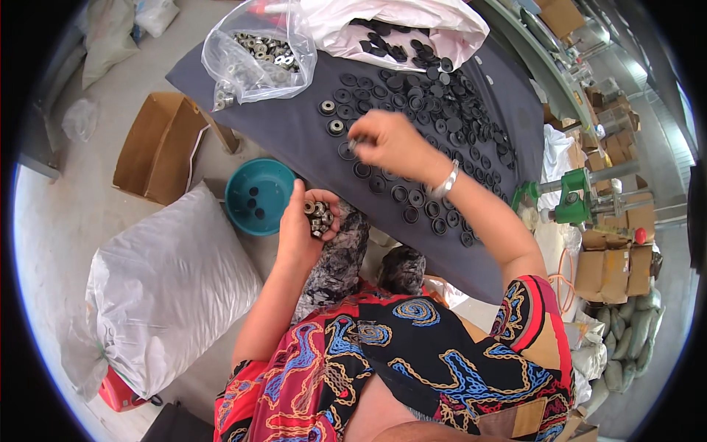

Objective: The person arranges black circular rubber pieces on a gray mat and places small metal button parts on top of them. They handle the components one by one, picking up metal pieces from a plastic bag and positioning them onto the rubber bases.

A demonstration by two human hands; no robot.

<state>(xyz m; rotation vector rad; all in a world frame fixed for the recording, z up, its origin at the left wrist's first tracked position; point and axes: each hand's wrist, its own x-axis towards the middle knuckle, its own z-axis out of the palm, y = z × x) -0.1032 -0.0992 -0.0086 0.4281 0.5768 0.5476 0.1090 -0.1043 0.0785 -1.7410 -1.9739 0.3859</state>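
Note:
My left hand [295,234] is cupped palm up in front of the table edge, with a small heap of shiny metal nut-like rings [319,218] in it. Over the table's left part, my right hand [392,144] pinches a small metal piece, blurred by motion and partly hidden by the fingers. Just under those fingertips lies a round black plastic cap [345,152]. Two caps beside it, one being this cap [336,128], have a metal ring seated in the centre. Many more black caps [414,198] lie across the dark tabletop [294,140], spread in loose rows and heaped toward the back.
A clear bag [294,90] of metal rings and a pale sack [460,26] spilling black caps sit at the table's far side. Left of the table are a teal basin [276,225], an open carton [151,151] and a bulky white sack [166,283]. Green clamp-like equipment [573,197] stands right.

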